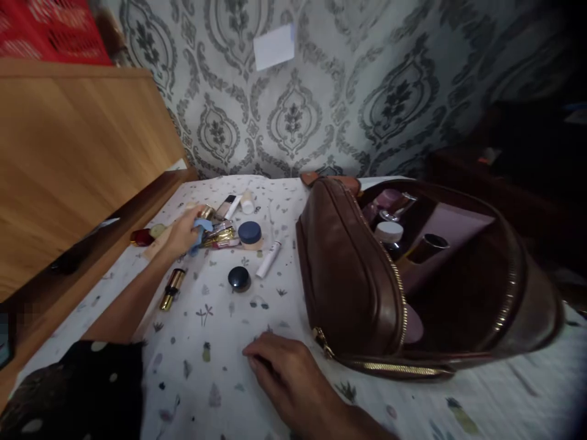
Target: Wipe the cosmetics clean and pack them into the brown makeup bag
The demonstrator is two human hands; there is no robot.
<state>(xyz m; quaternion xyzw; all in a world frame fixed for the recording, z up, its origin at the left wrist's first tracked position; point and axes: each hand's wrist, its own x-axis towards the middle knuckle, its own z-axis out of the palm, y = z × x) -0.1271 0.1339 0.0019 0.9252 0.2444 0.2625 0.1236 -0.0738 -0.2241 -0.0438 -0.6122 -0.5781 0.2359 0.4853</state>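
Note:
My left hand (181, 234) reaches in among makeup at the far left of the cloth. Its fingers are closed around a crumpled light blue piece (200, 233); its kind is unclear. Beside them are a gold-lidded jar (208, 212), several slim gold and pink tubes (223, 236) and a blue-lidded jar (250, 233). My right hand (287, 373) rests on the cloth, fingers curled together with nothing seen in them, left of a brown leather bag (346, 275). The bag lies unzipped, with a pink tube (452, 229), a white-capped bottle (389, 232) and a gold-and-black bottle (428, 247) inside.
On the patterned cloth (215, 348) lie a black round compact (239, 278), a white tube (268, 260), a gold-and-black lipstick (173, 288) and a dark red item (141, 237). A wooden panel (82, 128) borders the left; a papered wall (293, 122) stands behind.

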